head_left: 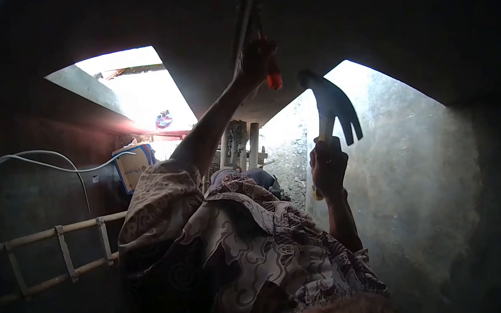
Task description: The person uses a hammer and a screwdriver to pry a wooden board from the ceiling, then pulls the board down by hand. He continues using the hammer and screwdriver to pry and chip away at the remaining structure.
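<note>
My right hand is wrapped round the yellow handle of a claw hammer. The dark hammer head points upward, its claw curving down to the right. Stretched up toward the dark surface above, my left hand is closed on a long, dark tool with a red handle end. Shadow hides the tool's upper part, so I cannot tell its kind. The hammer head is apart from the red end, lower and to its right.
At left, a wooden ladder lies against the dark wall. A white cable loops above it, near a cardboard box. Bright light comes through an opening. Several poles stand behind my body, and a grey wall rises on the right.
</note>
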`<act>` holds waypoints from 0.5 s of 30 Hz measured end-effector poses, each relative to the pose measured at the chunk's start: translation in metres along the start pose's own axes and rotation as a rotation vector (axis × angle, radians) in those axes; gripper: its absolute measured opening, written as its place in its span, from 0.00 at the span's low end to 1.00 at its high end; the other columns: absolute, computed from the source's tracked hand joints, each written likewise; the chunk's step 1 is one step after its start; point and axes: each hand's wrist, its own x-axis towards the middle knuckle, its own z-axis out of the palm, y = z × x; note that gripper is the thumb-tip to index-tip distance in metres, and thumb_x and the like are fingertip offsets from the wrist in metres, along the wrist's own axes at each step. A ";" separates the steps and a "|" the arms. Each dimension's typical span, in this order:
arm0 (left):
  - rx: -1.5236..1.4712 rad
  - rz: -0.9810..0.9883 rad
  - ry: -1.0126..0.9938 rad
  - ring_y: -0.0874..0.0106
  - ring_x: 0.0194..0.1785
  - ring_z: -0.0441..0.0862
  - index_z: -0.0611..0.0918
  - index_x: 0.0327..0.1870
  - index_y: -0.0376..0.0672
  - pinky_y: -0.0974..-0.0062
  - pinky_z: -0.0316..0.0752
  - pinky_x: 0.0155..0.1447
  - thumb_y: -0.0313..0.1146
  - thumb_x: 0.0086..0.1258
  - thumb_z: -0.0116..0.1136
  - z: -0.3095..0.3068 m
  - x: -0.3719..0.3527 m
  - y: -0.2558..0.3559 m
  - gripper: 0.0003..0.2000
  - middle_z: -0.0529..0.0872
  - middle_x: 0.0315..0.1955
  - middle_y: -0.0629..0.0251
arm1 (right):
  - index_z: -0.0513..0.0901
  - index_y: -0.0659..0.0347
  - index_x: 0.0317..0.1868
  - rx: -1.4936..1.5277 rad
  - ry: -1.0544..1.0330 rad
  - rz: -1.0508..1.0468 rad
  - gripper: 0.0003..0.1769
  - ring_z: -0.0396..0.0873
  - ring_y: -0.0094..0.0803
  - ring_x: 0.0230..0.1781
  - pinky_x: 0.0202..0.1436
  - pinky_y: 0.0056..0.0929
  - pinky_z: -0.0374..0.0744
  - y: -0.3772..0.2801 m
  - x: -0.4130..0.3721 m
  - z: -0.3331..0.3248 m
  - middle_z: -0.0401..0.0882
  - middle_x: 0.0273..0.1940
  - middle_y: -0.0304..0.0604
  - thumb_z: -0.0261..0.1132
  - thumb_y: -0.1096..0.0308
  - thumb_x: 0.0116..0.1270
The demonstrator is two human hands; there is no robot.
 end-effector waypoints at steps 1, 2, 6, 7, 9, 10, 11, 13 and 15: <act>-0.192 -0.018 -0.004 0.73 0.16 0.76 0.74 0.39 0.37 0.76 0.69 0.19 0.37 0.65 0.48 0.002 0.005 0.010 0.11 0.78 0.15 0.60 | 0.71 0.65 0.34 0.044 -0.003 0.022 0.11 0.63 0.17 0.10 0.13 0.18 0.60 -0.012 0.003 -0.001 0.66 0.13 0.34 0.52 0.65 0.66; -0.385 -0.032 -0.009 0.71 0.12 0.74 0.75 0.36 0.37 0.76 0.68 0.16 0.38 0.65 0.49 0.005 0.008 0.021 0.11 0.77 0.13 0.61 | 0.70 0.65 0.34 0.013 0.025 -0.073 0.11 0.63 0.18 0.10 0.13 0.18 0.60 -0.014 0.006 -0.003 0.66 0.13 0.34 0.51 0.64 0.66; -0.599 0.098 -0.032 0.69 0.08 0.72 0.75 0.33 0.36 0.78 0.63 0.10 0.36 0.67 0.45 0.016 0.021 0.054 0.11 0.75 0.10 0.58 | 0.70 0.63 0.32 -0.141 0.070 -0.276 0.16 0.63 0.19 0.09 0.13 0.19 0.61 -0.036 0.020 -0.012 0.66 0.12 0.34 0.47 0.58 0.68; -0.603 0.070 0.018 0.69 0.07 0.70 0.74 0.30 0.36 0.78 0.60 0.08 0.34 0.67 0.43 0.023 0.027 0.056 0.11 0.74 0.08 0.58 | 0.70 0.62 0.32 -0.169 0.075 -0.279 0.17 0.64 0.19 0.09 0.13 0.20 0.61 -0.049 0.022 -0.015 0.66 0.12 0.34 0.46 0.57 0.68; -0.611 0.044 0.071 0.68 0.05 0.68 0.73 0.28 0.36 0.77 0.58 0.07 0.33 0.68 0.40 0.028 0.029 0.061 0.12 0.72 0.06 0.57 | 0.70 0.60 0.31 -0.213 0.100 -0.163 0.18 0.66 0.22 0.08 0.13 0.21 0.63 -0.068 0.025 -0.022 0.67 0.10 0.33 0.45 0.54 0.68; -0.693 0.080 0.036 0.68 0.05 0.69 0.73 0.26 0.37 0.78 0.58 0.07 0.32 0.68 0.40 0.028 0.027 0.064 0.12 0.72 0.06 0.57 | 0.70 0.60 0.30 -0.211 0.135 -0.196 0.18 0.67 0.23 0.08 0.14 0.21 0.64 -0.073 0.026 -0.025 0.67 0.10 0.33 0.45 0.53 0.67; -0.775 0.117 0.002 0.68 0.06 0.69 0.72 0.24 0.37 0.78 0.58 0.08 0.31 0.68 0.39 0.028 0.026 0.067 0.13 0.71 0.05 0.58 | 0.69 0.59 0.30 -0.210 0.169 -0.230 0.19 0.67 0.23 0.08 0.14 0.22 0.64 -0.076 0.027 -0.027 0.67 0.10 0.32 0.44 0.52 0.67; -0.793 0.123 0.029 0.70 0.08 0.68 0.72 0.27 0.41 0.76 0.59 0.10 0.31 0.67 0.42 0.026 0.031 0.075 0.08 0.70 0.08 0.62 | 0.70 0.61 0.32 -0.810 0.227 -0.645 0.05 0.72 0.37 0.15 0.17 0.30 0.71 -0.059 0.039 -0.044 0.73 0.21 0.41 0.57 0.70 0.60; -0.807 0.124 0.053 0.72 0.10 0.67 0.71 0.31 0.46 0.75 0.60 0.12 0.32 0.65 0.45 0.031 0.040 0.081 0.03 0.69 0.11 0.65 | 0.70 0.61 0.32 -0.955 0.196 -0.698 0.07 0.73 0.41 0.18 0.17 0.33 0.72 -0.078 0.046 -0.050 0.75 0.27 0.44 0.60 0.76 0.54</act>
